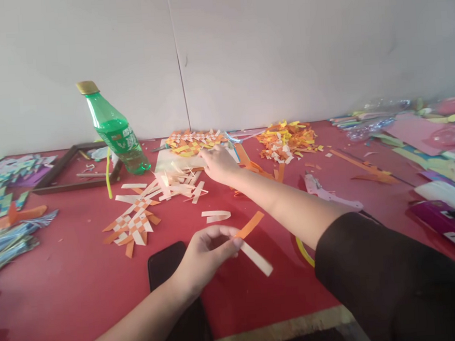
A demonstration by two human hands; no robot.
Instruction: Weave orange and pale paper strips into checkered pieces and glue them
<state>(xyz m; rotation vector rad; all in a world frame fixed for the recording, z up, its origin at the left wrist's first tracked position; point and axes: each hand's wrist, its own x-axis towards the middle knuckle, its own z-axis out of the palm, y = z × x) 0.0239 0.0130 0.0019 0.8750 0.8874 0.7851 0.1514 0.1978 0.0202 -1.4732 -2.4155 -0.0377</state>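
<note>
My left hand is near the front of the table, pinching an orange paper strip and a white paper strip where they meet at the fingertips. The free ends spread to the right. Further back, my right hand reaches over a white sheet, its fingers drawn together. What lies at those fingertips is hidden. Beside it is a heap of loose white strips, with a woven orange-and-yellow piece behind. A checkered orange-and-white woven piece lies to the left.
A green bottle stands by a dark frame. A black phone lies under my left forearm. A pile of orange and yellow scraps sits at the back. A pink glue gun and a purple object are to the right.
</note>
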